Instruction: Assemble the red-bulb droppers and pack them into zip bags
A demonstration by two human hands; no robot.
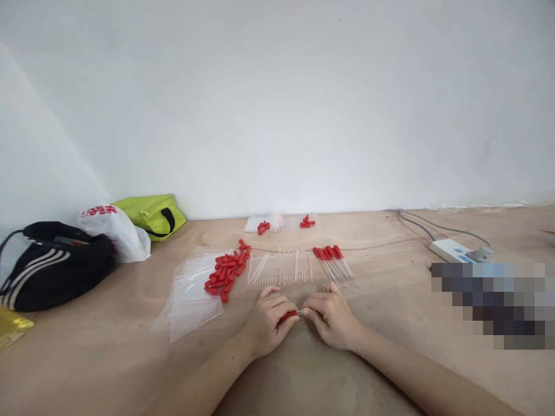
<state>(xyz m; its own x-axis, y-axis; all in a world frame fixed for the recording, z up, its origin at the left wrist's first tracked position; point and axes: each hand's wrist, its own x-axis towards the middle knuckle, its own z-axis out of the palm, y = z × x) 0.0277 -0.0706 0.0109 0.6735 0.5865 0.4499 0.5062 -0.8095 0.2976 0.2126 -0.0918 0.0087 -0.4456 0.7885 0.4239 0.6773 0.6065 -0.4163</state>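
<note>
My left hand (pixel 271 320) is closed on a red rubber bulb (pixel 288 315) near the table's front. Close beside it, my right hand (pixel 330 318) pinches a thin clear tube (pixel 300 312), whose end meets the bulb. A pile of loose red bulbs (pixel 226 270) lies beyond my left hand. Behind both hands is a row of clear tubes (pixel 280 269). To the right of that row, several tubes fitted with red bulbs (pixel 333 260) lie side by side, beyond my right hand.
Clear zip bags (pixel 195 303) lie left of the pile. More red bulbs (pixel 307 222) and small bags sit near the wall. A black bag (pixel 56 266), a white bag (pixel 113 234) and a green bag (pixel 150 214) stand left. A power strip (pixel 451 251) is at right.
</note>
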